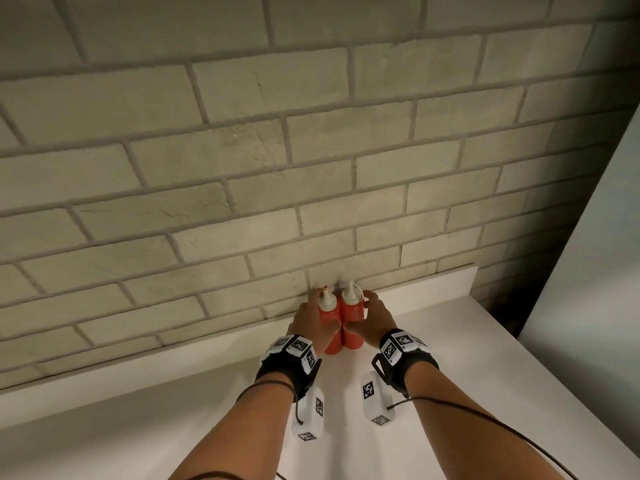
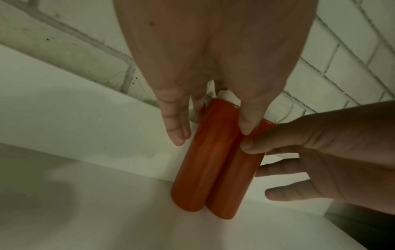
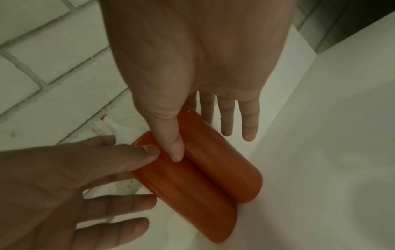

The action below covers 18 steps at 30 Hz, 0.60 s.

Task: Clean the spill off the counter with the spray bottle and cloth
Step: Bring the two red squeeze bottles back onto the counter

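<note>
Nearest the camera, both forearms reach forward over the white surface [image 1: 450, 358]. The left hand [image 1: 310, 323] has its thumb on the front of the left red bottle [image 1: 327, 318] and its fingers reaching round the far side, a loose clasp about the body. The right hand [image 1: 372, 320] does the same with the right red bottle [image 1: 352, 318], thumb on the front, fingers straight along its outer side. The two bottles stand upright, touching each other, with white pointed nozzles, just in front of the low ledge [image 1: 433, 282] at the foot of the brick wall [image 1: 311, 150].

These look like squeeze bottles, not a spray bottle. No spray bottle, cloth or spill shows in any view, so where they lie cannot be told. By that, the cleaning itself seems not yet begun: spraying and wiping are all left. Handling the bottles is probably just clearing the surface near the wall.
</note>
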Each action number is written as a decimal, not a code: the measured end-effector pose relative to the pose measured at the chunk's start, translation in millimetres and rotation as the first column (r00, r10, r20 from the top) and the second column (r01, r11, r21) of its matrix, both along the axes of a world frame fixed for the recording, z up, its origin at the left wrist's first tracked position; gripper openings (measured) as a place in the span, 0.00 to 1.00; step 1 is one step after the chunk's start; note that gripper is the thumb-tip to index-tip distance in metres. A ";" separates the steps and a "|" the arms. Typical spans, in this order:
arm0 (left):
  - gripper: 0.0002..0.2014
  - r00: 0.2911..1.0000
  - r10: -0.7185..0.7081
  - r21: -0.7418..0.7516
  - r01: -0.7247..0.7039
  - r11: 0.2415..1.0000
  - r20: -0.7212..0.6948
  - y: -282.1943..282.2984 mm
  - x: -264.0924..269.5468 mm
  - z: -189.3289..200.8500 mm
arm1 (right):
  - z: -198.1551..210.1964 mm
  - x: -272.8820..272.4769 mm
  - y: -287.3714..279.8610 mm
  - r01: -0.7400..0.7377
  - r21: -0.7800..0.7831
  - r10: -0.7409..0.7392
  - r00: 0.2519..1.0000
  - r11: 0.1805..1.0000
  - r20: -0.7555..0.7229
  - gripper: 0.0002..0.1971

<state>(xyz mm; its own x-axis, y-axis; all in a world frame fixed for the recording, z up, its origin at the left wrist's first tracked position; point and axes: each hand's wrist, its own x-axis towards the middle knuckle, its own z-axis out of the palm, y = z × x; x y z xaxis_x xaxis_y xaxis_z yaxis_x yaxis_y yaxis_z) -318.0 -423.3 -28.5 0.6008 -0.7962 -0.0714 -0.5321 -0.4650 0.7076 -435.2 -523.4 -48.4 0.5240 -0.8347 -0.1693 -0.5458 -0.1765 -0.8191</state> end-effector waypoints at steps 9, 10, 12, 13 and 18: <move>0.26 0.998 0.010 -0.056 -0.007 0.998 0.057 -0.3 -4.0 -3.3 | -4.6 11.5 -1.6 0.019 -0.013 -0.019 0.998 1.000 0.054 0.35; 0.25 0.998 0.004 -0.065 0.000 0.998 0.062 2.3 -4.4 -3.4 | -5.5 10.4 -1.6 0.023 -0.019 -0.021 0.998 1.000 0.060 0.34; 0.25 0.998 -0.011 -0.081 0.016 0.997 0.057 9.2 -5.6 -2.1 | -5.4 7.2 1.0 0.013 -0.037 -0.010 0.997 0.999 0.071 0.32; 0.26 0.998 -0.017 -0.090 0.022 0.996 0.055 13.3 -6.1 -1.2 | -5.2 4.8 2.8 0.006 -0.046 -0.003 0.997 0.999 0.076 0.31; 0.32 0.997 -0.040 -0.136 0.048 0.990 0.063 45.0 -5.9 3.7 | -3.3 -16.7 17.7 -0.019 -0.054 0.027 0.987 0.998 0.160 0.29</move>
<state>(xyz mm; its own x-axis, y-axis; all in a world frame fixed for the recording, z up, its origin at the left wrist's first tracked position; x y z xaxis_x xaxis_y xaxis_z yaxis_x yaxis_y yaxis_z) -323.8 -378.2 -24.8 0.5651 -0.8216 0.0753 -0.5932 -0.3412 0.7292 -451.9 -505.7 -51.7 0.5600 -0.8277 -0.0379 -0.4035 -0.2324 -0.8850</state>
